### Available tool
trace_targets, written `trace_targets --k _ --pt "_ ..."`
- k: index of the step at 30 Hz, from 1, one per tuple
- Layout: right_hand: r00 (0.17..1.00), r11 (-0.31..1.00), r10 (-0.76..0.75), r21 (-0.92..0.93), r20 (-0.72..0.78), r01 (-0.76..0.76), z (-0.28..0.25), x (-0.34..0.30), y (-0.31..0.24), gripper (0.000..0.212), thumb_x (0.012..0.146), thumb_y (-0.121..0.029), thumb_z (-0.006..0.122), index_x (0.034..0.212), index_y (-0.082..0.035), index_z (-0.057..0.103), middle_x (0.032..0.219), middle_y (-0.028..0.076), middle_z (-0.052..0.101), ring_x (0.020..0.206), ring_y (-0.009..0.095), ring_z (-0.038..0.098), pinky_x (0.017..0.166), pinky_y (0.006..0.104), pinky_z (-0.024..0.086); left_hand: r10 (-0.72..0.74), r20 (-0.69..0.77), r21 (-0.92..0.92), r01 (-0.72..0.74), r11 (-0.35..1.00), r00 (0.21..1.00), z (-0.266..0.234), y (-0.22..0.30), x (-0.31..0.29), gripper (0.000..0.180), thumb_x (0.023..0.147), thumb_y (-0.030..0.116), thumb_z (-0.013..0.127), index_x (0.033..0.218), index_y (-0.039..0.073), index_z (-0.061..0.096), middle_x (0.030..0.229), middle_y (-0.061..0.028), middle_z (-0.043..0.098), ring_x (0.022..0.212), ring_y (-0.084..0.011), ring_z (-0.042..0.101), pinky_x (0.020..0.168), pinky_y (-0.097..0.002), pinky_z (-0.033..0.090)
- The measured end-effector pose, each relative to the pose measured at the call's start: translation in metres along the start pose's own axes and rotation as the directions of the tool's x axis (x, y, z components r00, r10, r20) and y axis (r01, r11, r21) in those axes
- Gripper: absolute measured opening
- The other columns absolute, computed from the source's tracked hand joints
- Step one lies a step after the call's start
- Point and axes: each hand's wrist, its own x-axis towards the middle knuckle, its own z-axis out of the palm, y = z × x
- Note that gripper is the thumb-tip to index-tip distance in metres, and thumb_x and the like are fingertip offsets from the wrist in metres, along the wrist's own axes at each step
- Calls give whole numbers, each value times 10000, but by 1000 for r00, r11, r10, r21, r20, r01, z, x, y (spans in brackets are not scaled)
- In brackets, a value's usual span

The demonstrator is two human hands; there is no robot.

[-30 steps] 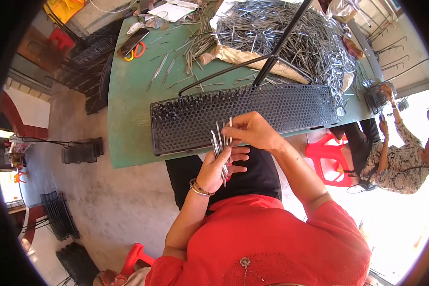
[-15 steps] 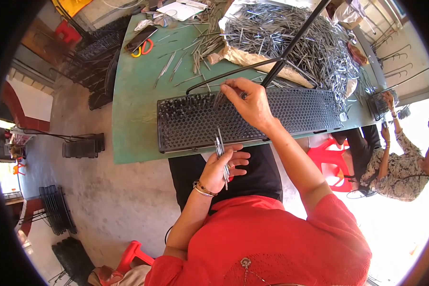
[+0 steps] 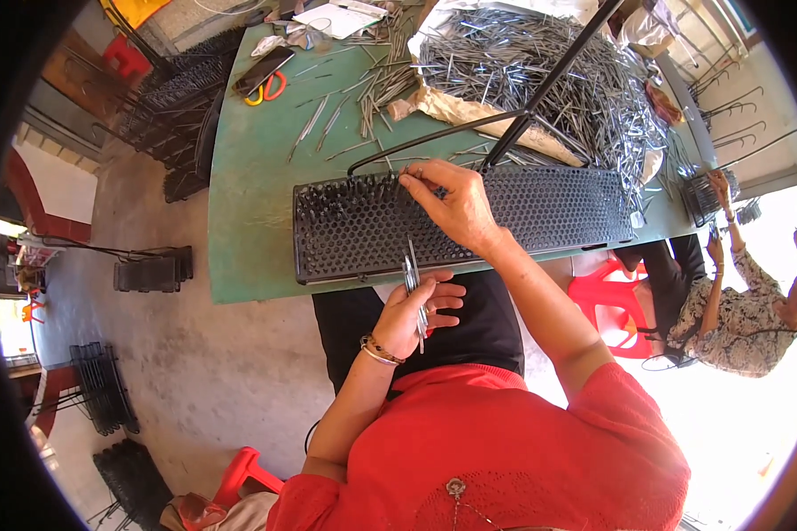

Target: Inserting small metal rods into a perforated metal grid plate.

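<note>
A small bundle of thin silvery metal rods [image 3: 413, 279] is held between the thumb and fingers of my left hand [image 3: 401, 320], just off the table's front edge. Above the long black perforated rack [image 3: 363, 234], my right hand [image 3: 460, 205] pinches thumb and forefinger together close to the holes. Whatever is between those fingertips is too small and covered to make out. Dark upright tips [image 3: 323, 202] stick up from the holes at the rack's far left corner. A black metal frame [image 3: 443, 133] rises from behind the rack.
A big heap of metal rods [image 3: 540, 80] lies on paper at the far right, with loose rods [image 3: 319, 119] beside it. Scissors [image 3: 266, 90] and a phone [image 3: 266, 69] lie far left on the green table [image 3: 248, 212]. Another person [image 3: 735, 310] works at the right near a red stool [image 3: 607, 296].
My right hand has shifted slightly left and lowered toward the rack's holes. My left hand keeps its place with the rods.
</note>
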Motion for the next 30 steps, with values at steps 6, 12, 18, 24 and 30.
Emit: trace_targets --k 6,12,18,24,30 --pt "997 996 -71 -53 -4 71 1 2 1 134 822 -80 663 912 19 654 863 115 664 682 201 632 586 271 497 0 0 -2 0 1000 1000 -1 -1 1 353 977 259 440 1220 8 490 1085 -160 616 932 -205 623 732 -356 560" --pt "995 994 -97 -51 -6 97 2 1 5 136 809 -80 675 910 9 655 860 112 666 682 213 637 574 280 499 4 -13 -1 -4 1000 1000 -2 -1 0 362 968 252 455 1228 3 485 1085 -155 617 931 -199 625 733 -348 565" --pt "997 997 -63 -37 -43 62 6 -2 3 168 775 -98 698 888 9 636 845 139 661 746 311 638 655 361 514 23 -57 -27 -25 999 998 -9 -3 2 358 963 220 457 1233 -15 475 1084 -165 615 928 -195 629 722 -331 572" --pt "994 992 -107 -72 -31 105 6 -3 5 223 774 -65 697 980 -24 625 834 112 663 727 248 646 649 328 525 28 -52 -31 -30 999 998 -11 -2 2 348 966 206 447 1224 -26 475 1077 -175 614 928 -197 630 709 -325 575" --pt "986 980 -168 -113 -11 166 1 0 2 291 767 -30 698 1045 -59 615 854 88 661 726 198 649 651 296 535 34 -47 -42 -36 998 998 -9 -2 1 346 965 210 451 1220 -22 480 1070 -168 617 918 -194 632 702 -329 578"
